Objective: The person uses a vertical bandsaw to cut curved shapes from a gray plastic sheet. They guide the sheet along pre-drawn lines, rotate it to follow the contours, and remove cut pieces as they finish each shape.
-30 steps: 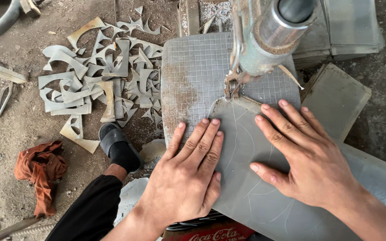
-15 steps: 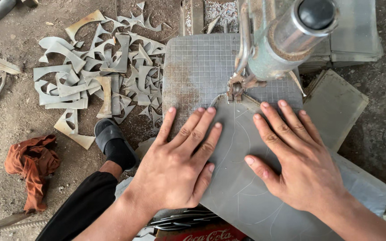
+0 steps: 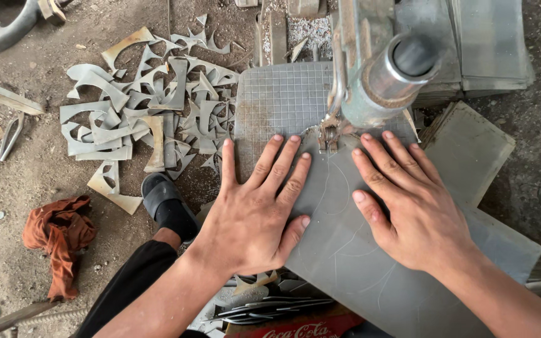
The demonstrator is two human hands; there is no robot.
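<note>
- Your left hand and right hand lie flat, side by side, on the metal sheet.
- The sheet rests on the gridded table, with the blade at its far edge, between your fingertips.
- The saw head hangs above the blade.
- Offcuts lie on the ground to the left of the table.
- Your sandalled foot stands just before the offcuts; a rag lies further left.

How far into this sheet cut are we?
Done: a pile of cut scraps lies on the ground left of the gridded table. In hand: left hand and right hand press flat on the grey metal sheet, its far edge at the saw blade. Left: the scribed curves on the sheet look mostly uncut.
</note>
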